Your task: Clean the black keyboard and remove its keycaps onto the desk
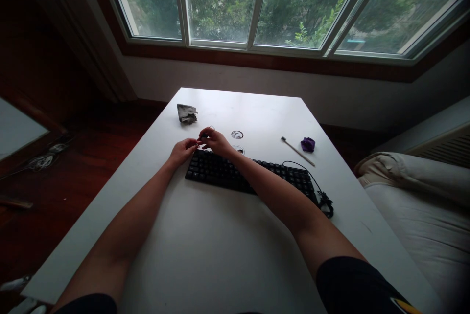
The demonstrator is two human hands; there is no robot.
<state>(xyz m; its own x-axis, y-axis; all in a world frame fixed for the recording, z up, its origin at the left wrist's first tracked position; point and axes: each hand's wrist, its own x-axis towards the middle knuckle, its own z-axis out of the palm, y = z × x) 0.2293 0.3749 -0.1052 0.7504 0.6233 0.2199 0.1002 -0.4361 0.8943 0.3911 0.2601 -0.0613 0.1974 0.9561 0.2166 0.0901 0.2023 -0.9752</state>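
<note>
A black keyboard (215, 171) lies slightly askew across the white table (205, 235). Just beyond its far left corner, my left hand (182, 151) is closed in a pinch, its fingertips meeting those of my right hand. My right hand (217, 142) bends over the same spot with fingers curled around something small and dark. What exactly sits between the fingertips is too small to make out. My right forearm crosses above the keys and hides part of them. The keyboard's bundled cable (325, 202) rests at its right end.
A thin toothbrush-like brush (298, 151) and a crumpled purple cloth (307, 145) lie at the right. A grey cloth (187, 114) sits at the far left. Near my right hand is a small round item (237, 134). A beige padded seat (414, 216) adjoins the table's right side.
</note>
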